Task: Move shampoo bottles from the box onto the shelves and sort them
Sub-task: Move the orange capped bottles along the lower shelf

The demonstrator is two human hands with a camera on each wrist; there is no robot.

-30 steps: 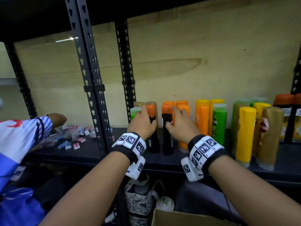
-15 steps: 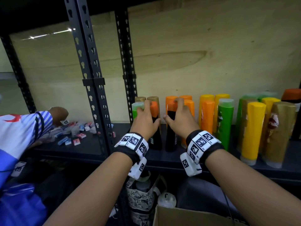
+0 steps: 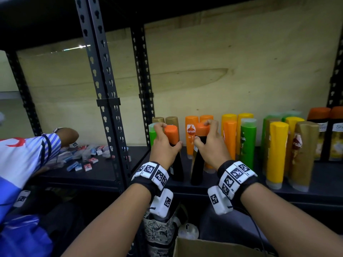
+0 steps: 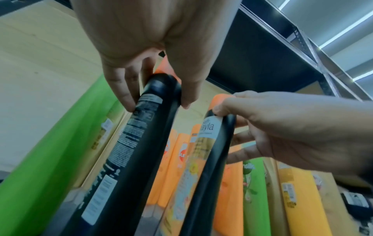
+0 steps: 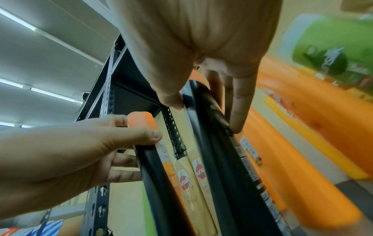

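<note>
— On the shelf (image 3: 241,190), what sits at the far left?

— Past the upright post (image 3: 104,86), small packets (image 3: 87,160) lie scattered on the neighbouring board, where another person's sleeve (image 3: 27,154) reaches in.

— And the bottles?

— Near the shelf's left end a green bottle (image 3: 153,135) and two gold-capped ones stand at the back. Just in front, the left hand (image 3: 164,147) is wrapped around the neck of a black bottle (image 3: 176,164) with an orange cap; its base is on the front edge. Beside it the right hand (image 3: 210,145) grips a second black bottle (image 3: 197,167), orange-capped too, tilted slightly, fingers curled over the cap.

— How do they look?

— Slim, dark, flaring toward the base; the left wrist view shows small print on the back label (image 4: 133,134).

— Further right?

— Orange, yellow, green and gold bottles stand upright in rows toward the right end. Below the shelf, a cardboard box (image 3: 213,247) shows its rim; its contents are hidden.
</note>
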